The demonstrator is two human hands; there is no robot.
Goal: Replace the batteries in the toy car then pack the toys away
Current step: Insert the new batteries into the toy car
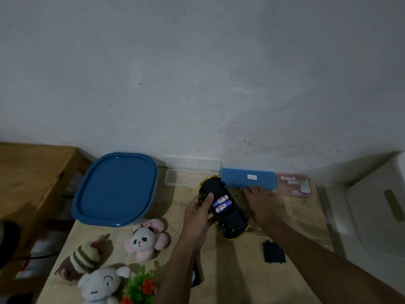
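A: Forearms nearest the lens, then a white plush (99, 284) and a fake plant (140, 286) at the table's (241, 270) near-left edge. Any room to move?

B: Crowded on the left: striped plush (83, 257), pink panda plush (145, 239), then a blue-lidded tub (116, 189) at the far-left corner. Bare wood in the near middle and right, apart from a black battery cover (273, 252) lying flat.

A: Along the wall?

B: Lined with a clear case (188, 175), a blue box (248, 177) and a pink pack (293, 185), side by side.

A: Toy car (230, 218)?

B: Mid-table, belly up, black underneath with yellow trim. Lifted or resting, cannot tell. Compartment uncovered, 2 batteries (221, 204) side by side inside. Gripped by the left hand (198, 212), thumb across the underside beside the batteries. Right hand (260, 199) just beyond the car, fingers stretched straight, tips at the blue box's near edge.
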